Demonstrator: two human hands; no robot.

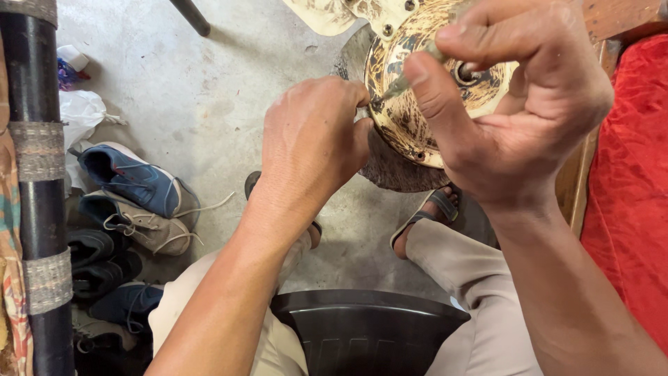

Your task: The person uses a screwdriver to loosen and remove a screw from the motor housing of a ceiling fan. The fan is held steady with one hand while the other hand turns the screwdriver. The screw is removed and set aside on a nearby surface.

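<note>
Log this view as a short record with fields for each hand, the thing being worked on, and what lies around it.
Left hand: fingertips pinched at the rim of the fan motor housing
Right hand: grips a thin tool, tip on the housing
Housing: round, cream, worn and stained
Floor: bare concrete
Left side: shoes in a pile
Right side: red cloth
Seat: dark plastic chair

Both hands (pixel 313 143) on fan motor (pixel 410 104)

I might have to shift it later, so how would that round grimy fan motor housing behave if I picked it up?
The fan motor housing looks like rigid metal, so probably stiff and heavy for its size. Its grimy, worn face may feel slippery. Being round, it could roll on edge; here the left hand steadies its rim while the right hand works a thin tool against it.
</note>
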